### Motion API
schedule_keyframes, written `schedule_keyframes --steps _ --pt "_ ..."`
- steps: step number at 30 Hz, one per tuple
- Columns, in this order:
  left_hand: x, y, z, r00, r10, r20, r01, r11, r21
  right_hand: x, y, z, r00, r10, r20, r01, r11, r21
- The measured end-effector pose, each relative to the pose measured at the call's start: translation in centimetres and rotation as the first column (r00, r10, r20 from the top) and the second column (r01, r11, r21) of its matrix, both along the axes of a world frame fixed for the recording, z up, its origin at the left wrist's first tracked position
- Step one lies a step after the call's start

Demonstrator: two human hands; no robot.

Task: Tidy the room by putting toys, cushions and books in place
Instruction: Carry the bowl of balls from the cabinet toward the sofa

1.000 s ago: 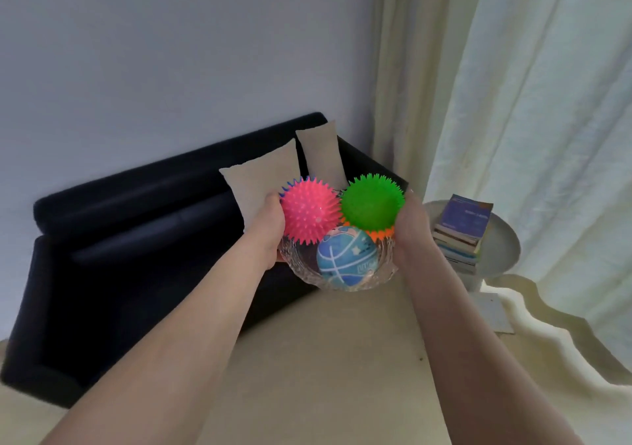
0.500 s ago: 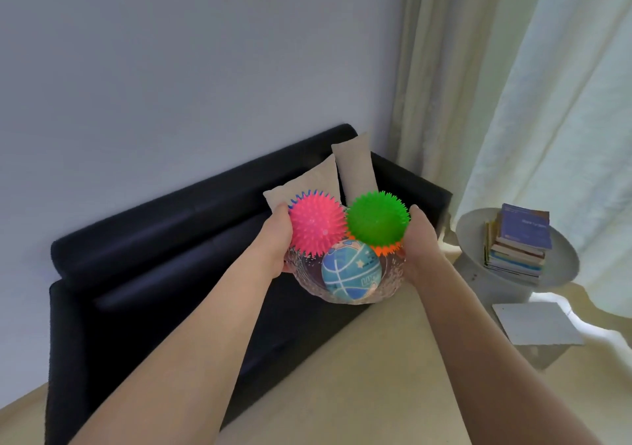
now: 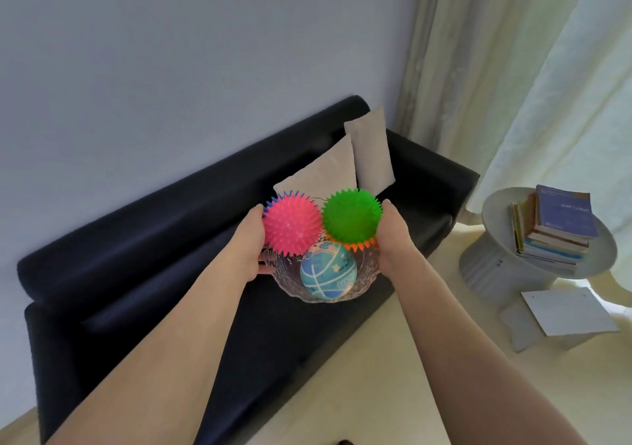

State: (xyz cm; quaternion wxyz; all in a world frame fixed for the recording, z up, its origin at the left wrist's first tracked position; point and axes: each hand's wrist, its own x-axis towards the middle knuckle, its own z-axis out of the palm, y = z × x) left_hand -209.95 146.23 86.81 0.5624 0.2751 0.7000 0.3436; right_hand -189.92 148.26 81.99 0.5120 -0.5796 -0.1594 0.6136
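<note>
Both hands [image 3: 393, 239] hold the glass bowl [image 3: 367, 273] upright, balls [image 3: 292, 227] heaped inside.

Orange spiky ball [image 3: 355, 246] mostly hidden under green ball [image 3: 351, 216]; blue one [image 3: 277, 199] behind pink ball [image 3: 292, 225]. Fingers of both hands hidden behind glass bowl [image 3: 366, 278]. Book [image 3: 564, 215] titles unreadable.

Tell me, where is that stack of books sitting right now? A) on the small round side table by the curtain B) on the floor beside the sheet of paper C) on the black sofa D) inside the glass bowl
A: the stack of books rests on the round side table next to the curtain, apart from the black sofa and the glass bowl.
</note>
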Motion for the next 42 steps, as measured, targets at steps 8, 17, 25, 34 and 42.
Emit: schedule_keyframes --steps 8,17,25,34,42 --pt "-11.3 4.4 -5.9 0.994 0.076 0.073 -0.063 0.984 -0.165 -11.6 4.5 -6.7 0.996 0.086 0.008 -0.083 0.982 -0.171" --pt "-26.4 8.2 -17.7 0.963 0.215 0.164 -0.149 0.928 -0.341 -27.2 5.8 -18.0 0.994 0.084 0.072 -0.041 0.884 -0.466" --pt "-38.1 8.7 -34.3 0.903 0.405 0.142 -0.318 0.855 -0.41 -39.1 7.0 -34.7 0.98 0.183 0.074 -0.107 0.809 -0.578" --pt "-48.2 5.9 -49.8 0.81 0.585 0.051 -0.51 0.744 -0.431 -49.7 6.4 -46.4 0.914 0.405 0.033 -0.276 0.679 -0.68" --pt "-52.5 4.8 -57.2 0.802 0.593 0.063 -0.52 0.748 -0.413 -53.7 5.4 -52.1 0.905 0.421 0.064 -0.286 0.712 -0.641"
